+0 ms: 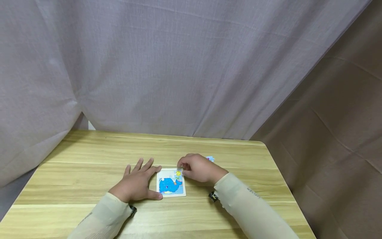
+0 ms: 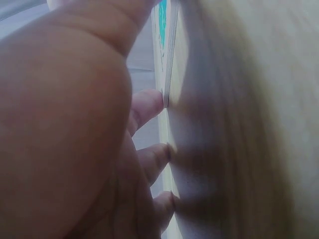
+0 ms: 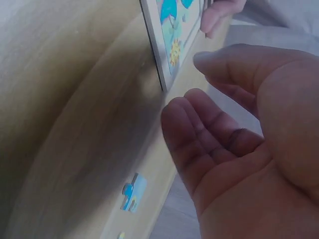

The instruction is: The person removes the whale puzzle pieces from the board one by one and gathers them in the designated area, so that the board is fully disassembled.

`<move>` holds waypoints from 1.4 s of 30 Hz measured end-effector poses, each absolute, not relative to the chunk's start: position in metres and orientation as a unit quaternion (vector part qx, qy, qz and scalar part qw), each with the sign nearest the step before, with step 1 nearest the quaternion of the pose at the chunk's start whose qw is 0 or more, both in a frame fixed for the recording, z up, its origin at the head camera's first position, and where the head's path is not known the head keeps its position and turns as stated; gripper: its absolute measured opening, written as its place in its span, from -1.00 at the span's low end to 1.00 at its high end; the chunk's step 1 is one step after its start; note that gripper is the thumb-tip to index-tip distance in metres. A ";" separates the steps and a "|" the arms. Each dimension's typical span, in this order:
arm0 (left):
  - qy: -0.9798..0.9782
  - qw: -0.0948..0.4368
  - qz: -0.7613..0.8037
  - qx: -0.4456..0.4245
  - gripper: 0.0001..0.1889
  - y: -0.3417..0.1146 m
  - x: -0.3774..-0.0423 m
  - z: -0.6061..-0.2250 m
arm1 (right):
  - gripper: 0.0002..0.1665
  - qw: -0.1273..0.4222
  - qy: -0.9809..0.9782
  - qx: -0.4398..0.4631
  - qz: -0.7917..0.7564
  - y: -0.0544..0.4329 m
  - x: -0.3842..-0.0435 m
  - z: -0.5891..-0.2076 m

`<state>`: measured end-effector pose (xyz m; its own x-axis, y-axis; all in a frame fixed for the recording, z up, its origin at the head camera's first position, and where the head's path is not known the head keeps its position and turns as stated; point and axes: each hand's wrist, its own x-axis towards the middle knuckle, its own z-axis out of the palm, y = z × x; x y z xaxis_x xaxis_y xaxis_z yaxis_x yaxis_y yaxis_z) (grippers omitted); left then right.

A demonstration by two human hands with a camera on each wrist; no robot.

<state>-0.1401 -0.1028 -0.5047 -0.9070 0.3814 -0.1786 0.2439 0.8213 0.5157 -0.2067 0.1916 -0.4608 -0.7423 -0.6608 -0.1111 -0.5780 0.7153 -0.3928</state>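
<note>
A square jigsaw puzzle (image 1: 170, 186) in a pale frame lies on the table, showing a blue whale and a yellow sun. White backing shows at its upper left. My left hand (image 1: 135, 182) spreads its fingers beside it, thumb and index finger touching the frame's left corners. At the upper right corner hovers my right hand (image 1: 198, 168), its fingers bent. In the right wrist view, the thumb and fingers of that hand (image 3: 234, 129) are apart with nothing between them. A loose puzzle piece (image 3: 133, 193), light blue, lies on the table beyond the right hand.
The wooden table (image 1: 89, 156) has a grey curtain (image 1: 167, 73) behind it and a brown curtain (image 1: 334, 132) along its right side. Part of another small piece (image 3: 121, 235) shows at the bottom of the right wrist view.
</note>
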 end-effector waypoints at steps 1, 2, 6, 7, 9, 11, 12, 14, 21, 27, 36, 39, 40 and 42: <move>0.944 0.138 0.249 0.166 0.19 -0.103 -0.140 -0.505 | -0.75 0.124 0.918 -0.340 -0.165 0.191 -0.206 -0.462; 0.944 0.138 0.249 0.166 0.18 -0.103 -0.140 -0.505 | -0.75 0.125 0.917 -0.343 -0.163 0.190 -0.206 -0.462; 0.944 0.139 0.249 0.167 0.18 -0.103 -0.140 -0.504 | -0.74 0.136 0.913 -0.351 -0.156 0.188 -0.206 -0.465; 0.944 0.139 0.248 0.167 0.18 -0.103 -0.140 -0.505 | -0.74 0.140 0.912 -0.353 -0.152 0.188 -0.207 -0.465; 0.944 0.140 0.248 0.167 0.18 -0.103 -0.141 -0.505 | -0.73 0.149 0.912 -0.352 -0.148 0.187 -0.207 -0.465; 0.944 0.140 0.248 0.167 0.19 -0.103 -0.141 -0.505 | -0.72 0.153 0.912 -0.353 -0.140 0.185 -0.208 -0.465; 0.944 0.140 0.248 0.166 0.19 -0.103 -0.141 -0.505 | -0.71 0.152 0.912 -0.356 -0.135 0.184 -0.208 -0.465; 0.944 0.141 0.249 0.166 0.19 -0.103 -0.141 -0.505 | -0.69 0.150 0.912 -0.360 -0.125 0.182 -0.208 -0.465; 0.945 0.141 0.245 0.166 0.19 -0.104 -0.141 -0.506 | -0.63 0.140 0.906 -0.383 -0.109 0.178 -0.210 -0.467; 0.944 0.141 0.245 0.168 0.19 -0.104 -0.142 -0.507 | -0.63 0.129 0.901 -0.402 -0.102 0.179 -0.212 -0.470; 0.944 0.144 0.245 0.167 0.19 -0.104 -0.141 -0.505 | -0.61 0.140 0.896 -0.413 -0.086 0.176 -0.213 -0.466; 0.944 0.144 0.246 0.167 0.18 -0.104 -0.141 -0.504 | -0.60 0.145 0.896 -0.413 -0.077 0.173 -0.213 -0.463; 0.944 0.144 0.246 0.166 0.18 -0.104 -0.140 -0.504 | -0.60 0.147 0.896 -0.412 -0.073 0.172 -0.213 -0.463; 0.944 0.143 0.247 0.167 0.18 -0.103 -0.140 -0.504 | -0.59 0.149 0.898 -0.409 -0.065 0.169 -0.212 -0.461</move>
